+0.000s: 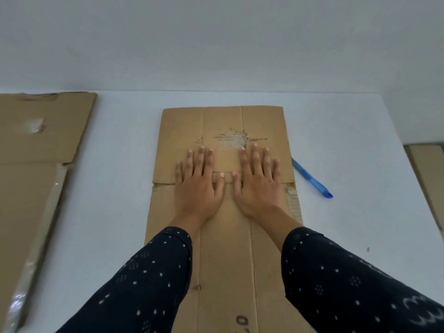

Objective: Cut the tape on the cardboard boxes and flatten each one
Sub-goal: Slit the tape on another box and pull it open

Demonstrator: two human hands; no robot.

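Left fingers [201, 159]: straight, slightly spread, laid flat on the cardboard, tips pointing away from the person.
Right fingers [256, 159]: straight, slightly spread, flat on the same sheet; the forefinger tip reaches the edge of a torn patch [236, 138].
Thumbs: both turned inward and close together but not touching, their tips at a flap seam that runs across the sheet.
Left hand [199, 186]: palm down, pressing on the box and gripping nothing.
Right hand [258, 186]: palm down beside the left, pressing likewise and gripping nothing.
Sleeves [149, 272]: dark with small white dots, covering both forearms to the wrist.
Box [225, 248]: lies flattened in the middle of the table, long side running away from the person, near end out of view at the bottom. Fold creases run lengthwise, and some corrugation is exposed at the right edge.
Blue tool [311, 180]: pen-shaped, on the table just right of the box and slanted, its far end at the box's right edge. Whether a blade is out cannot be told.
Second cardboard [36, 145]: flattened, on the left side of the table, well apart from the box; a strip of clear tape [40, 227] runs along its inner edge.
Table [115, 188]: white, set against a white wall [216, 44].
Third cardboard [427, 169]: partly visible beyond the table's right edge.
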